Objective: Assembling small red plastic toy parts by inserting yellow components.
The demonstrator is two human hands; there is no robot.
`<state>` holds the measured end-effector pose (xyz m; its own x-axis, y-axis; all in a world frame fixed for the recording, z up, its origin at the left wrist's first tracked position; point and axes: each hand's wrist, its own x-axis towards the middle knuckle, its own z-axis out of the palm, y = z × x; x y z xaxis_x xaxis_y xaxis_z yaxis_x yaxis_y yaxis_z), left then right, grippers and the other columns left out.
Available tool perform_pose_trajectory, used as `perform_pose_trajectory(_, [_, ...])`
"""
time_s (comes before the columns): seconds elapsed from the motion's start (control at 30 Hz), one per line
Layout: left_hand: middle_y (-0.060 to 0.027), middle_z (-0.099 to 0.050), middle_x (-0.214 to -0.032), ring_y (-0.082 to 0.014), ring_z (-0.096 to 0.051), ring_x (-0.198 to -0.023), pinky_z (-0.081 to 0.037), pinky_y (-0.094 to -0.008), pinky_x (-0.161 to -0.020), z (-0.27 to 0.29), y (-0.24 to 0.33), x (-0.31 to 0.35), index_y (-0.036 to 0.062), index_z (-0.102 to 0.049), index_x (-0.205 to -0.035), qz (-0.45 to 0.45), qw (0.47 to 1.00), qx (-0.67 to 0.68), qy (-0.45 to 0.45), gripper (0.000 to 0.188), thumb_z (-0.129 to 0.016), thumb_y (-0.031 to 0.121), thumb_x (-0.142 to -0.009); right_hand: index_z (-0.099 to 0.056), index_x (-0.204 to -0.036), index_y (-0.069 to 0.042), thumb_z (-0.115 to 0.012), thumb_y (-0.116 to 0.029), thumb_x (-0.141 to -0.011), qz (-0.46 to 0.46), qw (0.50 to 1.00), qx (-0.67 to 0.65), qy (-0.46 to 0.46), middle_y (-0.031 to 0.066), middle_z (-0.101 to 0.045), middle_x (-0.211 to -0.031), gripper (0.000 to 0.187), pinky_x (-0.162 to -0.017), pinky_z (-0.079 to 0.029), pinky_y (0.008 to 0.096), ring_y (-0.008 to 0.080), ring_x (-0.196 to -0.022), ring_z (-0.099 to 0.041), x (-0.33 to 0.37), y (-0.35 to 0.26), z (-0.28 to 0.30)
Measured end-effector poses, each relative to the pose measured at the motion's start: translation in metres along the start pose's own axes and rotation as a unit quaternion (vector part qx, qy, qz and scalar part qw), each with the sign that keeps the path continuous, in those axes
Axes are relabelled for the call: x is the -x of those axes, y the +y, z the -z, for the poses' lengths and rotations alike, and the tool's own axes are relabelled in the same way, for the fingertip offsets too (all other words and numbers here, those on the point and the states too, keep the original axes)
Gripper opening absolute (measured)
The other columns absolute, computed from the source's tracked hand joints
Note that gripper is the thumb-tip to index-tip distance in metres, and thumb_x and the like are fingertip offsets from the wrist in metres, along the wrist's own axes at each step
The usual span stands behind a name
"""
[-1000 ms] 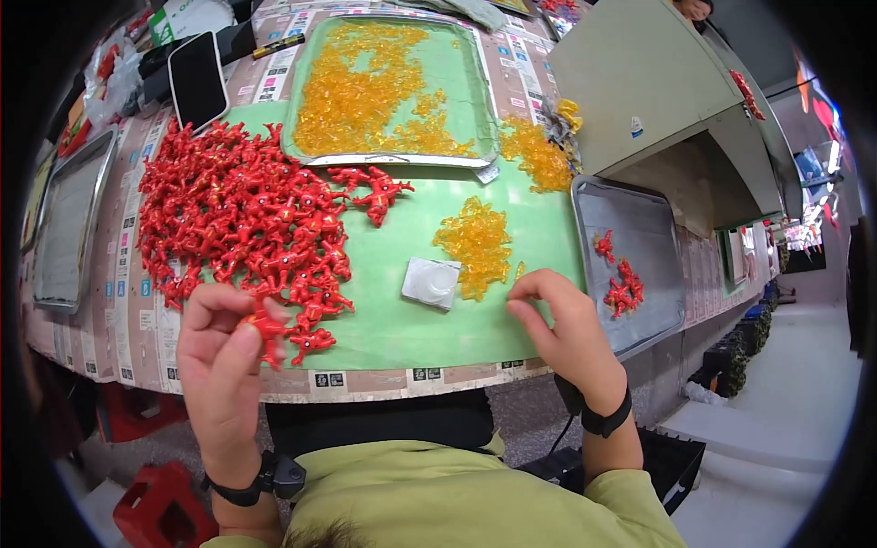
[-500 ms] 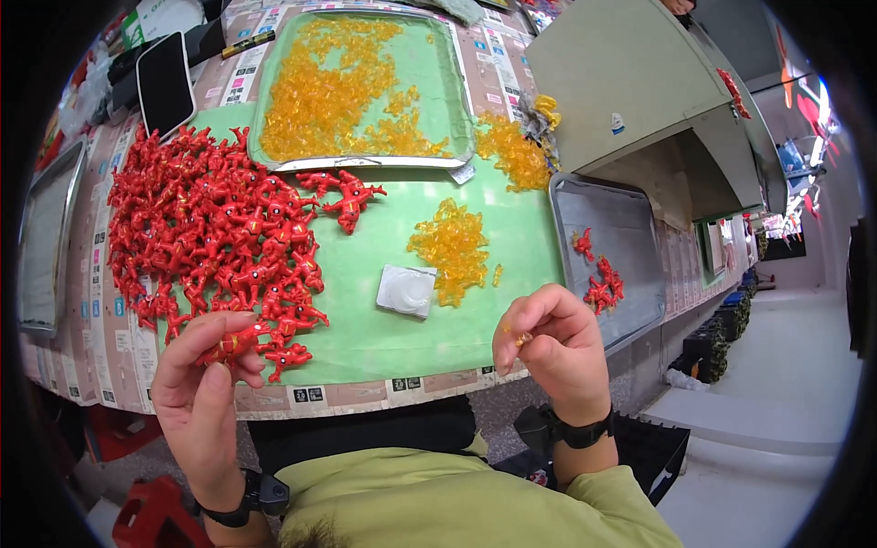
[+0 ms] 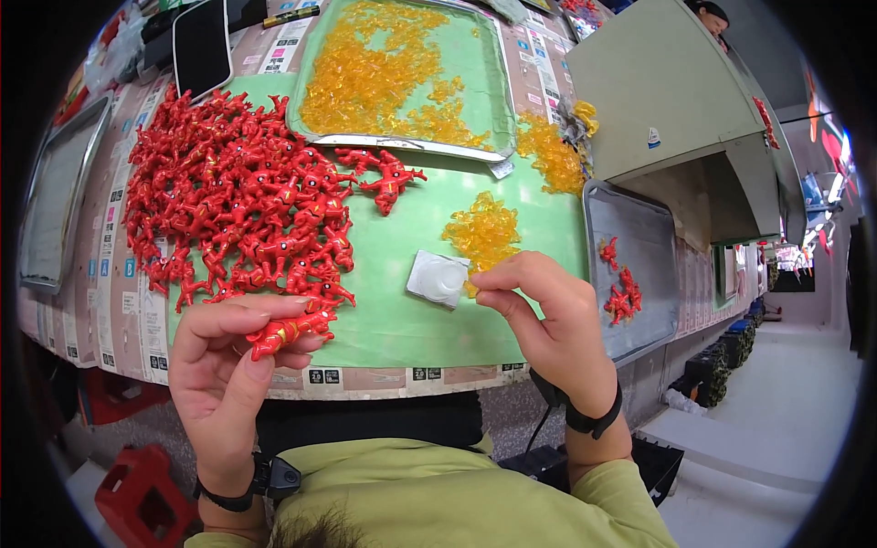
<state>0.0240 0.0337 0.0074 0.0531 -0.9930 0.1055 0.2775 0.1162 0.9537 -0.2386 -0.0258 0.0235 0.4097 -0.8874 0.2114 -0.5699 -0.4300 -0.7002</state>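
Note:
My left hand pinches a small red toy figure between thumb and fingers, at the table's front edge. My right hand is closed in a pinch around a small translucent yellow piece, mostly hidden by the fingertips. Those fingertips are beside a white square block that carries a round whitish, clear dish or blob. Just behind it lies a small pile of yellow pieces. To the left spreads a large heap of red figures, close beyond my left hand.
A green-lined tray of yellow pieces lies at the back, with another yellow pile beside it. At right, a grey tray holds a few red figures below a grey-green cabinet. A phone lies back left.
My right hand has moved left and forward to the white block, carrying the yellow piece. My left hand keeps the red figure, now turned somewhat. The whole view has shifted slightly.

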Motion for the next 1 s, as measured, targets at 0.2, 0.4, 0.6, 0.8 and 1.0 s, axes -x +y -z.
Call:
perform_pose_trajectory(0.2, [-0.0247, -0.056, -0.113, -0.0234, -0.064, -0.089, -0.053, -0.0315, -0.078, 0.009, -0.005, -0.002, -0.0020, -0.050, -0.106, -0.008, 1.000, -0.001, -0.007, 0.017, -0.051, 0.001, -0.089, -0.061, -0.084, -0.002, -0.066, 0.003, -0.073, 0.008, 0.999, 0.037, -0.012, 0.0118, -0.058, -0.074, 0.013, -0.064, -0.045, 0.0367, 0.0300, -0.071, -0.057, -0.004, -0.001, -0.002])
perform_pose_trajectory(0.4, [-0.0244, -0.055, -0.113, -0.0220, -0.062, -0.089, -0.052, -0.0328, -0.080, 0.011, -0.008, -0.005, -0.0021, -0.052, -0.104, -0.005, 1.000, 0.006, -0.008, 0.016, -0.051, 0.000, -0.088, -0.061, -0.083, -0.004, -0.067, 0.000, -0.074, 0.006, 0.998, 0.066, -0.017, 0.0101, -0.058, -0.074, 0.012, -0.066, -0.043, 0.0361, 0.0287, -0.072, -0.057, -0.005, -0.003, -0.002])
perform_pose_trajectory(0.6, [-0.0241, -0.054, -0.114, -0.0230, -0.061, -0.095, -0.053, -0.0347, -0.083, 0.010, -0.009, -0.005, -0.0024, -0.054, -0.103, -0.012, 1.000, 0.005, -0.016, 0.016, -0.052, 0.001, -0.088, -0.061, -0.084, -0.005, -0.067, -0.001, -0.074, 0.009, 0.997, 0.073, -0.013, 0.0084, -0.058, -0.074, 0.012, -0.066, -0.041, 0.0336, 0.0261, -0.071, -0.057, -0.002, -0.007, -0.001])
perform_pose_trajectory(0.8, [-0.0228, -0.054, -0.114, -0.0242, -0.058, -0.102, -0.053, -0.0361, -0.086, 0.002, -0.009, -0.006, -0.0028, -0.056, -0.104, -0.014, 0.999, 0.019, -0.044, 0.017, -0.053, 0.000, -0.087, -0.062, -0.085, -0.006, -0.066, 0.000, -0.074, 0.026, 0.996, 0.086, -0.014, 0.0077, -0.059, -0.074, 0.013, -0.067, -0.042, 0.0335, 0.0252, -0.071, -0.058, 0.001, -0.005, 0.000])
perform_pose_trajectory(1.0, [-0.0215, -0.057, -0.111, -0.0252, -0.057, -0.105, -0.049, -0.0366, -0.091, -0.011, -0.012, -0.007, -0.0029, -0.055, -0.105, 0.008, 0.997, 0.043, -0.058, 0.018, -0.053, -0.002, -0.087, -0.064, -0.094, -0.004, -0.067, 0.004, -0.075, -0.008, 0.995, -0.084, 0.046, 0.0088, -0.065, -0.080, 0.021, -0.071, -0.046, 0.0319, 0.0226, -0.075, -0.061, 0.004, -0.024, -0.001])
